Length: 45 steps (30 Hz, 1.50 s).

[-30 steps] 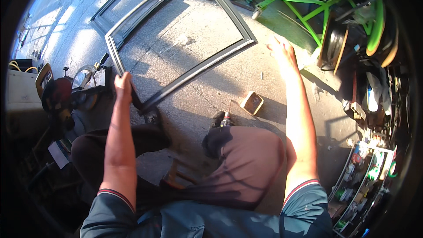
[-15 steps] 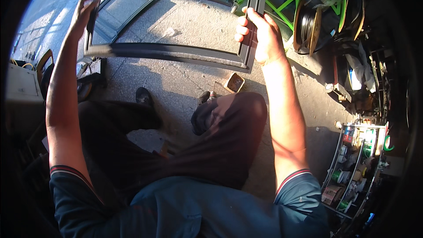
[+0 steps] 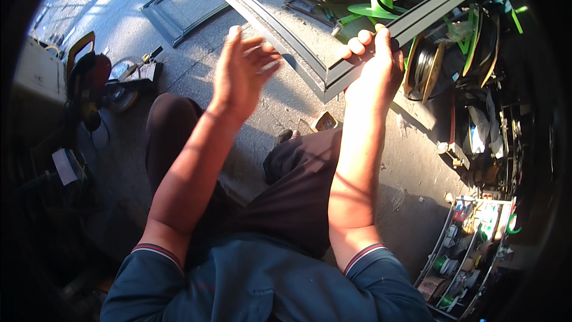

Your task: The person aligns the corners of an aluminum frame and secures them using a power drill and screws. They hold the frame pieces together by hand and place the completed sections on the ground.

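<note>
A dark grey metal frame [image 3: 396, 34], like a window sash, is raised in front of me with one corner toward me. My right hand [image 3: 374, 59] is wrapped around its right-hand bar close to that corner. To the left of the corner, my left hand [image 3: 243, 71] is off the frame, fingers apart and slightly blurred, with nothing in it. The frame's far side runs out of the picture at the top. Behind it, a second dark frame [image 3: 179, 9] lies flat on the concrete floor, partly hidden by the raised one.
A small box [image 3: 325, 121] stands on the floor near my foot. Green reel stands [image 3: 375, 9] and a black cable spool [image 3: 424, 62] are at the far right. A rack of small parts [image 3: 468, 250] stands at lower right; a power saw [image 3: 89, 77] is at left.
The frame has turned so that a corner points toward me, and it has shifted right. My left hand has let go of its left side and moved right. The right hand keeps its grip.
</note>
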{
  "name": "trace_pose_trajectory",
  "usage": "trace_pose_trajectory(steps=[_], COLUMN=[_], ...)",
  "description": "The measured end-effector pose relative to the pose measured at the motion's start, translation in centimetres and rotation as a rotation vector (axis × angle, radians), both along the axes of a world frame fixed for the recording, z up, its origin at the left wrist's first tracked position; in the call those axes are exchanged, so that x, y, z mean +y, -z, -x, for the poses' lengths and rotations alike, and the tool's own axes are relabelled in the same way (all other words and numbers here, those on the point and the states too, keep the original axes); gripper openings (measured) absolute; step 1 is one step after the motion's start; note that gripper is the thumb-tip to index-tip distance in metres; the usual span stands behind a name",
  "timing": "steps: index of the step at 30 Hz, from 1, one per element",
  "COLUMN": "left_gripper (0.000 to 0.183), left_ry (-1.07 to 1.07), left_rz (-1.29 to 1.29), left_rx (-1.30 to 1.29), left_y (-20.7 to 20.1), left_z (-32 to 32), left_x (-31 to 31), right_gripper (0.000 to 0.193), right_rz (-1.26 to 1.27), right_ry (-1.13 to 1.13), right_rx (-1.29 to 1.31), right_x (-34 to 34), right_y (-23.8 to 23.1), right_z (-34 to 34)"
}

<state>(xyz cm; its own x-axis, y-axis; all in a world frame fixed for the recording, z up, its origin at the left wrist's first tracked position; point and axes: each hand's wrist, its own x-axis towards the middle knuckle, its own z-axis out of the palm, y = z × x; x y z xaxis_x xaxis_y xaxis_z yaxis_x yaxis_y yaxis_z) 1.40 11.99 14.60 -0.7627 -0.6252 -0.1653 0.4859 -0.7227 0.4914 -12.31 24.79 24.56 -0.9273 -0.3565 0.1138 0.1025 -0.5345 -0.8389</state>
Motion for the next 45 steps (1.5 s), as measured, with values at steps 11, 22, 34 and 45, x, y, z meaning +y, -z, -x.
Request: trace_pose_trajectory(steps=[11, 22, 34, 45], left_gripper=[0.059, 0.056, 0.048, 0.033], left_ry=[0.003, -0.081, -0.141, -0.113], left_rz=[-0.209, -0.305, -0.248, -0.233], left_rx=[0.339, 0.099, 0.145, 0.069], left_y=[0.3, 1.2, 2.2, 2.8], left_z=[2.9, 3.5, 3.0, 2.8], left_x=[0.3, 0.5, 0.0, 0.2], right_gripper=[0.023, 0.025, 0.031, 0.033], right_rz=[0.015, -0.083, -0.171, -0.127], right_ry=[-0.101, -0.147, -0.176, -0.123], right_rx=[-0.006, -0.018, -0.136, -0.156], right_x=[-3.8, -5.8, -6.4, -6.5], right_y=[4.1, 7.6, 8.1, 8.9], right_z=[-2.7, -1.6, -4.1, -3.3])
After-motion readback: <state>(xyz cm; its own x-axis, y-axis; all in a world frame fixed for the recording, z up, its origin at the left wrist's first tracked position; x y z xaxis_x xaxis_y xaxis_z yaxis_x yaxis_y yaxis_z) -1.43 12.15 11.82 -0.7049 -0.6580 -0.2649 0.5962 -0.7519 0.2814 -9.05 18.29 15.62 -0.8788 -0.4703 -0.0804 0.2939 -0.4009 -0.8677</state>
